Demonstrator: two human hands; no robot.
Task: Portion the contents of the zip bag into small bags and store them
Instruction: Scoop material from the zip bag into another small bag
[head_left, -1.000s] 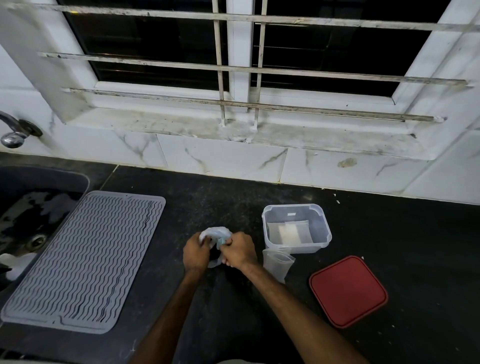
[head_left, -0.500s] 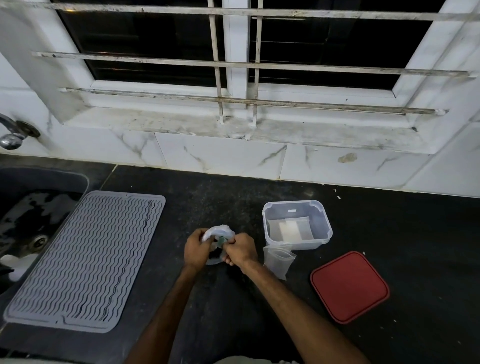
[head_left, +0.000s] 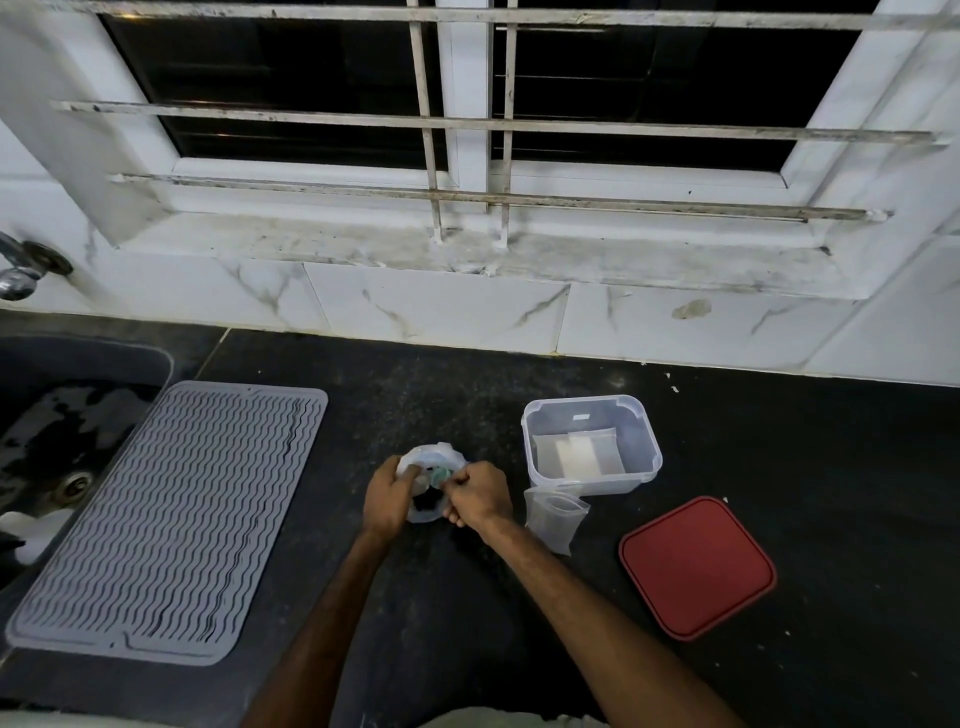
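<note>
Between the hands (head_left: 387, 499), bag (head_left: 434, 457) contents indistinct.

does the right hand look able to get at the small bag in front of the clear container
Probably, once it lets go: the right hand and left hand both grip the zip bag. The small bag sits just right of that hand, by the clear container, with bare counter between.

Speckled black stone bench (head_left: 779, 457), ribbed grey rubbery drying mat (head_left: 171, 519), clear plastic container (head_left: 592, 447), matt red lid (head_left: 696, 566).
</note>
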